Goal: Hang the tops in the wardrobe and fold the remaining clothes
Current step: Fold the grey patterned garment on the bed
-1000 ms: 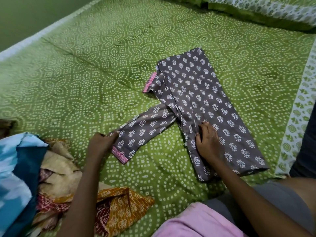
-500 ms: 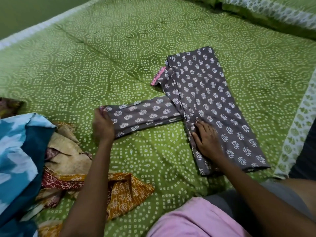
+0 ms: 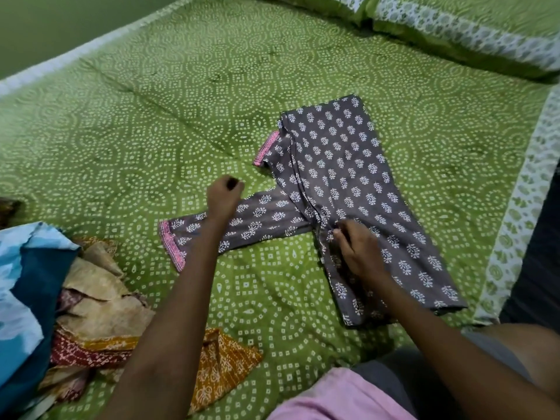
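A grey top [image 3: 342, 177] with a white leaf print and pink cuffs lies folded lengthwise on the green bedsheet [image 3: 181, 101]. One sleeve [image 3: 260, 216] stretches flat to the left, its pink cuff [image 3: 171, 247] free. My left hand [image 3: 224, 195] is over the sleeve's upper edge with fingers curled, and no cloth shows in it. My right hand [image 3: 357, 250] sits on the top where the sleeve joins the body, its bunched fingertips pinching the fabric there.
A heap of clothes lies at the left: a blue and white piece [image 3: 24, 292], beige cloth [image 3: 100, 286] and an orange printed piece [image 3: 221, 362]. Pillows [image 3: 454, 34] line the far right. The bed's edge [image 3: 91, 47] runs along the upper left. Pink cloth [image 3: 339, 398] covers my lap.
My left hand pulled the sleeve out flat to the left, let go of the cuff and moved right along it. My right hand went from pressing flat to bunching its fingertips at the seam.
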A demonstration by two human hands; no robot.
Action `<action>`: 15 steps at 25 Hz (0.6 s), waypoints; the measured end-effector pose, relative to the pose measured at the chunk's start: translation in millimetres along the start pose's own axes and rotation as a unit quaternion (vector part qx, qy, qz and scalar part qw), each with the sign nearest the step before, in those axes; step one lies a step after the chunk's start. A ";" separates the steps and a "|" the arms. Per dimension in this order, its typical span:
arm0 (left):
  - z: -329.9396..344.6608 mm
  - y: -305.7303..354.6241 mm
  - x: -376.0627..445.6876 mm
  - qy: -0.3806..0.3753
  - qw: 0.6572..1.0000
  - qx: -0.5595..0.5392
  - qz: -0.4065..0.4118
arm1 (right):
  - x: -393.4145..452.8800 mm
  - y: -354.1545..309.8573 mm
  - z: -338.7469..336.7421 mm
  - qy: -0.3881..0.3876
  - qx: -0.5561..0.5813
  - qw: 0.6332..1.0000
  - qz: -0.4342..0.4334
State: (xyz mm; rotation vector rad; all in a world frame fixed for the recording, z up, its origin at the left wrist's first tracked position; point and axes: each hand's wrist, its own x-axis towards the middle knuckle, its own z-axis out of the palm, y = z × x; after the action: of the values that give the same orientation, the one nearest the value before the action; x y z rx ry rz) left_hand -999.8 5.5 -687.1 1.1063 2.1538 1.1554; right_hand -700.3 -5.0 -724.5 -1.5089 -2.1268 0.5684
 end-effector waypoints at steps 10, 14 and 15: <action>79.9 58.1 67.1 -0.055 0.830 -0.457 -0.315 | 77.5 95.6 -53.4 -0.015 -0.077 0.958 0.277; 73.2 58.5 83.4 -0.061 0.806 -0.469 -0.355 | 80.1 102.2 -52.2 0.068 -0.069 0.943 0.318; 66.2 54.8 81.7 -0.039 0.809 -0.480 -0.338 | 79.9 100.2 -50.5 0.082 -0.079 0.937 0.331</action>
State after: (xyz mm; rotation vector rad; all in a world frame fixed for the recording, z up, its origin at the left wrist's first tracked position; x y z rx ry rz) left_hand -976.9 121.5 -678.8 -0.0775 1.3214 1.4729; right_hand -617.7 105.1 -731.0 -2.2905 -1.5358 0.4698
